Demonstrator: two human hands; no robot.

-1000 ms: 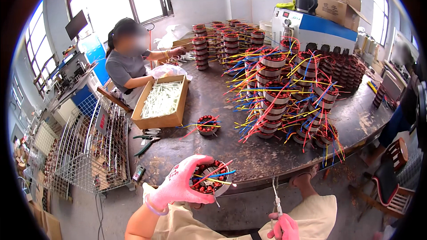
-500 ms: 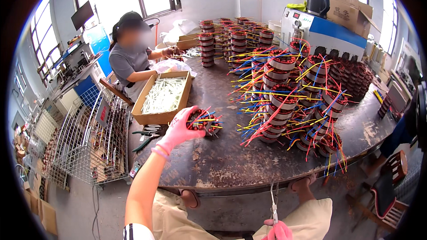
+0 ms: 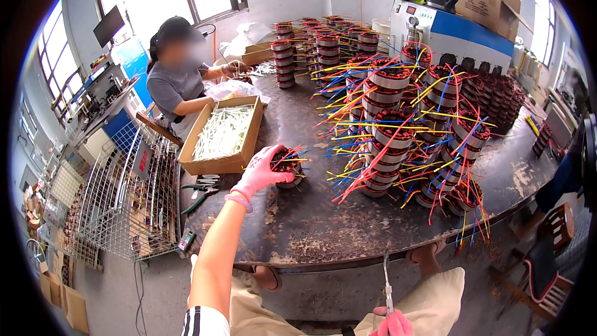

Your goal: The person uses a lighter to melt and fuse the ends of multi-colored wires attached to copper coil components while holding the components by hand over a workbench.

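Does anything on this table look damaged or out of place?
Yes: the dark tabletop looks worn, with pale, scraped patches near its edge. A few white pieces lie outside the cardboard box, beside the pliers, perhaps stray.

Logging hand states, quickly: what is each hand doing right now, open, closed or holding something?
Left hand: closed around a wire-wound core.
Right hand: closed, holding a slim metal tool.

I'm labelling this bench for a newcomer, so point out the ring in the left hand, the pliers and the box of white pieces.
Ring (image 3: 285, 162): head view, on its dark red windings.
Pliers (image 3: 196, 203): head view, on a handle.
Box (image 3: 214, 167): head view, on its near wall.
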